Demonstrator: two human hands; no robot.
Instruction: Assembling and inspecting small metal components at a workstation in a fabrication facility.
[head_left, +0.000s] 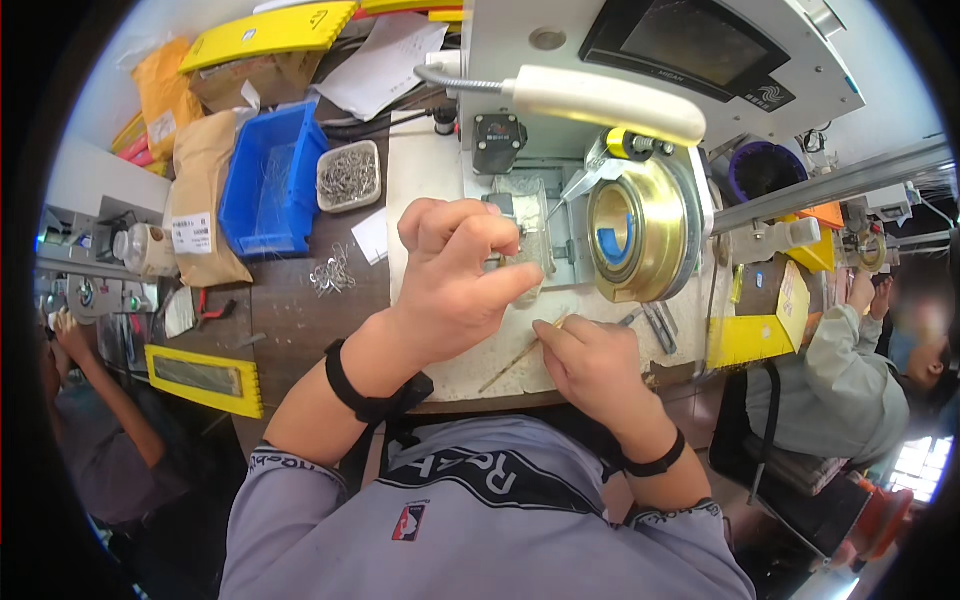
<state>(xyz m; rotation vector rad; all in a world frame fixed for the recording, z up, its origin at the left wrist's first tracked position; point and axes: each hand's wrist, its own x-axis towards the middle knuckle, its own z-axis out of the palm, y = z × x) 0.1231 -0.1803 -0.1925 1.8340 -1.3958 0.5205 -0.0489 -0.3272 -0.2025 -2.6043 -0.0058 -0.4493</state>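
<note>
My left hand (455, 270) is raised over the worksheet, its fingers curled toward a small clear tray (530, 285) on the machine. Whatever lies at its fingertips is too small and hidden to make out. Lower and to the right, my right hand (597, 368) rests near the bench's front edge with fingers bent in. A thin brownish stick (508, 368) runs out from its fingertips over the pale sheet. Just beyond the hands stands a brass-coloured wheel (645, 285) with a curved blue piece (612, 240) inside its ring.
A white lamp (610, 103) hangs over the machine. Slim metal tools (660, 328) lie right of my right hand. At left are a blue bin (238, 205), a white dish (325, 200) of small metal pieces and a loose pile (331, 273). Other people sit at both sides.
</note>
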